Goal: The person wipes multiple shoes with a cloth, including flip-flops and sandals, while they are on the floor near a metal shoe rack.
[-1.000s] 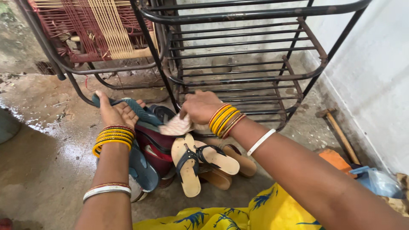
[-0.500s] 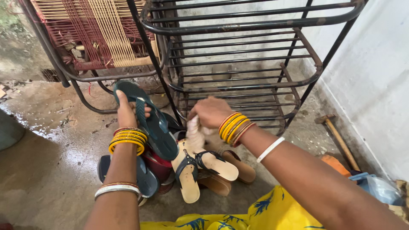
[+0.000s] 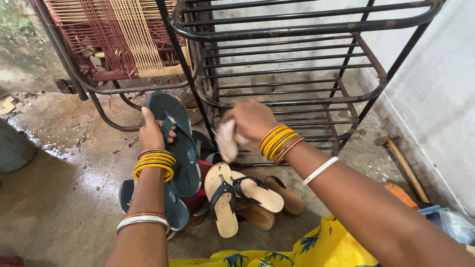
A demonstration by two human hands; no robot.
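Note:
My left hand [image 3: 152, 132] grips a dark teal flip-flop [image 3: 177, 143], held upright with its strap side facing me. My right hand [image 3: 251, 120] is closed on a small pale cloth [image 3: 227, 141] that hangs just right of the flip-flop, in front of the rack. Both wrists carry yellow and red bangles. Below the hands lies a pile of footwear: a matching teal flip-flop [image 3: 170, 207], a maroon shoe [image 3: 199, 198], and tan sandals with black straps [image 3: 221, 198].
A black metal shoe rack [image 3: 297, 74] with bare barred shelves stands ahead against a white wall. A woven chair [image 3: 118, 39] is at the back left. A wooden-handled hammer [image 3: 403, 163] lies at right. The concrete floor [image 3: 59, 198] looks wet.
My left hand has raised and turned the teal flip-flop from flat to upright. My right hand has lifted the cloth off the sandals and brought it up beside the flip-flop.

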